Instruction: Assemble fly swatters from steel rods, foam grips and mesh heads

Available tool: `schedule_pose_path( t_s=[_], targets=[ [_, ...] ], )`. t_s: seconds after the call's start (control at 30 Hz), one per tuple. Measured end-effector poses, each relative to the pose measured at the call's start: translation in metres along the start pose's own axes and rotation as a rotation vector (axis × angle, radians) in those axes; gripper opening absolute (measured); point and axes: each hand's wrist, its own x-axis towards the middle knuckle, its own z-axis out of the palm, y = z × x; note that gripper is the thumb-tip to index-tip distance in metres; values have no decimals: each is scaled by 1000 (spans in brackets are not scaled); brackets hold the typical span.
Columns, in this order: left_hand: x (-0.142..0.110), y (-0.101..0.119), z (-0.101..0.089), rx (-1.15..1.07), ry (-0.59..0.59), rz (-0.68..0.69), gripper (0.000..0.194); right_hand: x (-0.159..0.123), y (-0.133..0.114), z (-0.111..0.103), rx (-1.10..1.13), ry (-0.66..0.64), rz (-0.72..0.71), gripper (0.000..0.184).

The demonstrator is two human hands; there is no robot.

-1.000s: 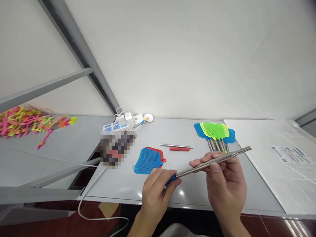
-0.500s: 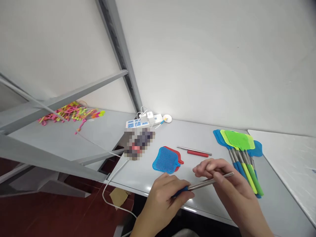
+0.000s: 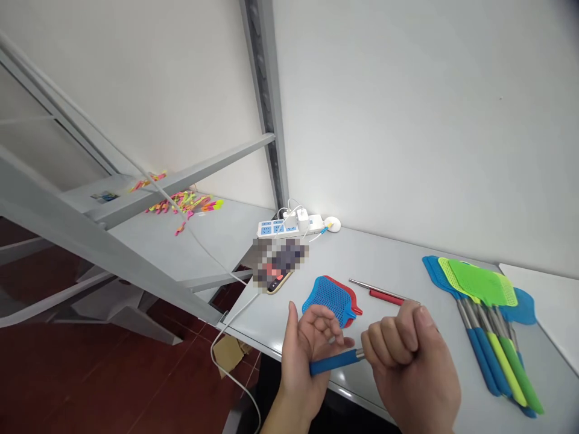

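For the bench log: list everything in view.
Table: one, grey, centre
Held rod: one, blue-sleeved, lower centre
Swatters: several, blue, yellow, green, right
Swatter heads: two, blue, red, centre
Loose rod: one, silver, centre
Loose sleeve: one, red, centre
Power strip: one, white, by wall
Round device: one, white, beside strip
Phone: one, blurred, table left
Small pieces: many, neon, left
Cables: several, white, left
Cardboard: one, tan, floor
Sheet: one, white, far right
Frame: one, grey, left
Left hand: one, open, centre
Right hand: one, closed around held rod

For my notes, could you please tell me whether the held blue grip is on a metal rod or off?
On: from the blue grip, the metal rod runs into the right hand.
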Motion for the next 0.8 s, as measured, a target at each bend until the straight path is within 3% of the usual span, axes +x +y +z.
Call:
schedule_pose_path(
  t_s=[0.3, 0.43, 0.6, 0.7, 0.8],
  targets=[
    [-15, 11, 14, 2, 86, 134, 57, 4, 27, 11, 6, -44, 57, 49],
    [-17, 7, -1, 168, 175, 130, 49, 6, 38, 15, -98, -197, 109, 46],
    [-29, 17, -32, 622, 226, 19, 43, 13, 50, 17, -323, -361, 328, 39],
    [-40, 31, -46, 787, 197, -1, 45, 18, 51, 6, -598, -414, 307, 31],
    [-47, 42, -60, 783, 248, 66, 44, 26, 53, -19, -1144, -424, 125, 54]
  ],
)
